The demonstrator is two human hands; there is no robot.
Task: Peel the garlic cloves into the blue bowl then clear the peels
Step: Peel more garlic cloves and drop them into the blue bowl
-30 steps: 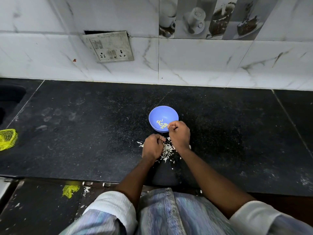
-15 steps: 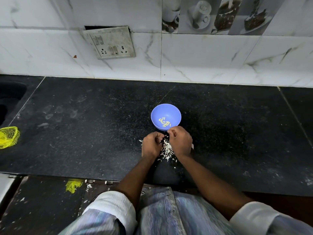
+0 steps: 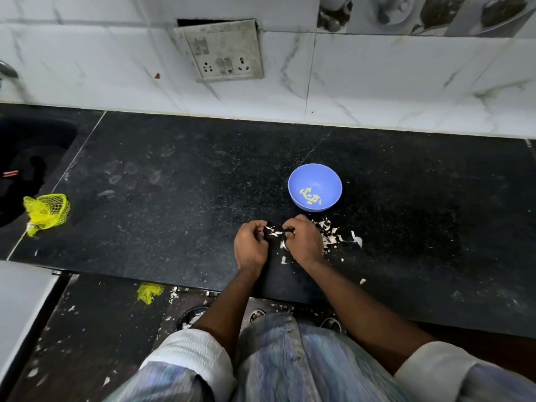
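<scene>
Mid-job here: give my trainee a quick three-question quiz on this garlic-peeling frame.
1. True or false: the blue bowl holds peeled garlic cloves.
2. Where do most garlic peels lie? A) inside the bowl B) on the black counter near the hands C) in the sink
3. Fill in: the yellow mesh bag lies at the counter's ____ end.

Key: 1 true; 2 B; 3 left.

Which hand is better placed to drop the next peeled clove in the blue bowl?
Probably the right hand: it sits directly below the round blue plastic bowl. The left hand lies farther left.
</scene>
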